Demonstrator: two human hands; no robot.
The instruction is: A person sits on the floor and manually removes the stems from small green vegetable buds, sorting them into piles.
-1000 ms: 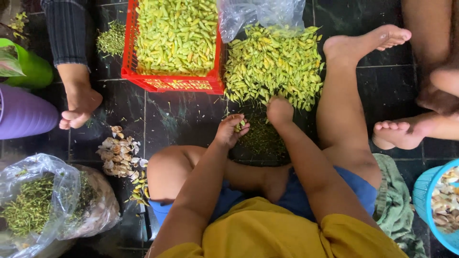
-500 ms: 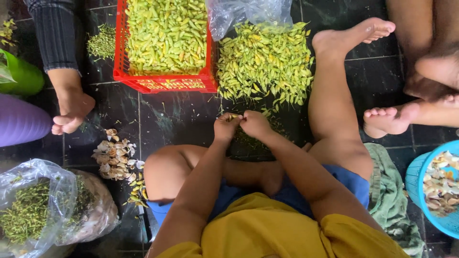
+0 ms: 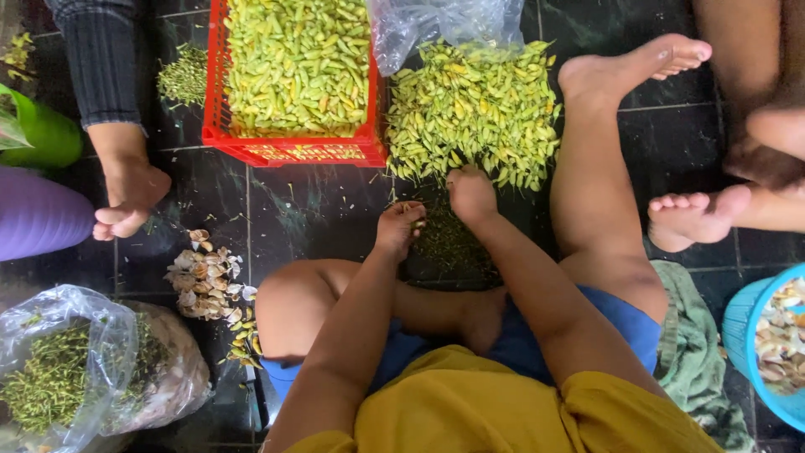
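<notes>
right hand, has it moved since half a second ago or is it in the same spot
Yes. The right hand has left the left hand and gone up to the near edge of the loose pile of green chillies by the red crate.

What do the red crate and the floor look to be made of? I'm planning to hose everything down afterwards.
The red crate looks like moulded plastic: uniform bright colour and a lattice of slots in its wall. The floor looks like dark polished stone or glazed tile: pale veining, a glossy sheen and straight grout lines. Which of the two cannot be told.
</notes>
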